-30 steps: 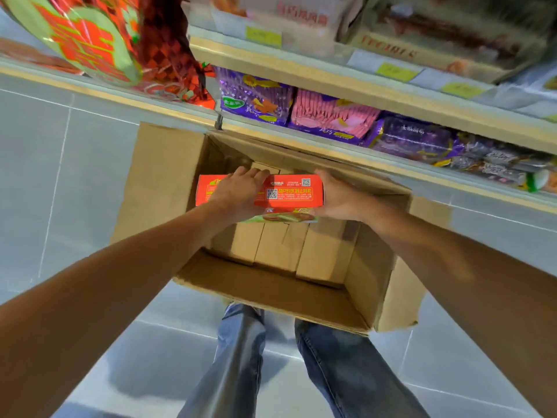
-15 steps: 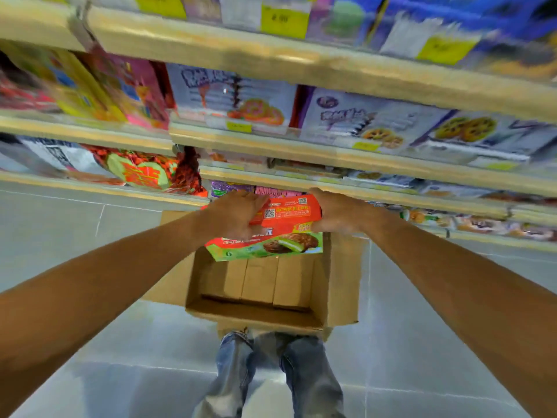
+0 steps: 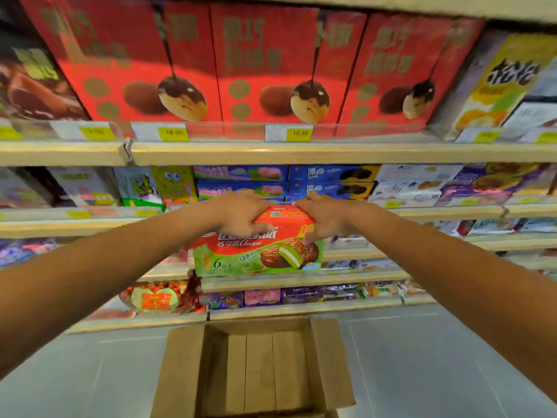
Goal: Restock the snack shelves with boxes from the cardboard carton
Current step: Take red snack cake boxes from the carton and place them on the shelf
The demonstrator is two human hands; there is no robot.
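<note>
Snack box (image 3: pixel 256 254), in the head view, hangs before the middle shelves (image 3: pixel 437 212), above the cardboard carton (image 3: pixel 180 372). Left hand (image 3: pixel 238 215) and right hand (image 3: pixel 325 220) each grip one upper end, fingers curled. Probably light, stiff but crushable card; the ends suit holding.

A red and green snack box (image 3: pixel 256 251) with a chocolate pie printed on its front is being held level before the shelves (image 3: pixel 301 152). The left hand (image 3: pixel 238 215) and right hand (image 3: pixel 327 218) are gripping its top corners. The open cardboard carton (image 3: pixel 180 372) is standing on the floor below, holding upright brown packs (image 3: pixel 259 369).
</note>
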